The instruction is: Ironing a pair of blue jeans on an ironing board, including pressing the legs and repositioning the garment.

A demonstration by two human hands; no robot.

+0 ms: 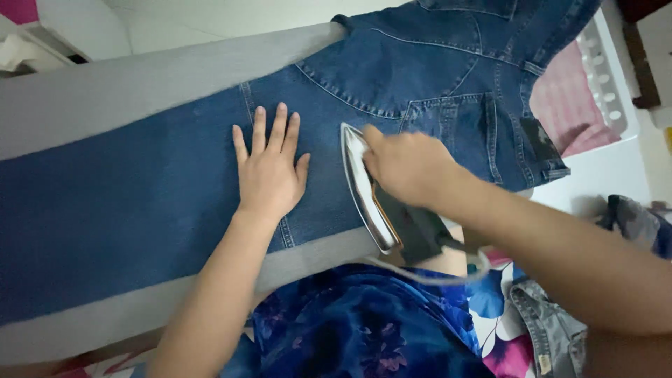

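Left hand point(269, 168) flat, fingers spread on the jeans point(140, 203) mid-frame, right hand point(406, 164) gripping the iron point(367, 192) just beside it — a sideways slip could burn those fingers.

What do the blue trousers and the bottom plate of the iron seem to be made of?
The blue trousers look like cotton denim: matte weave, pale stitched seams, patch pocket. The iron under the right hand shows a shiny silver plate, probably polished metal, though which metal is unclear.

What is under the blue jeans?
A grey ironing board lies under the blue jeans; its edges show above and below them. The middle of the board is covered.
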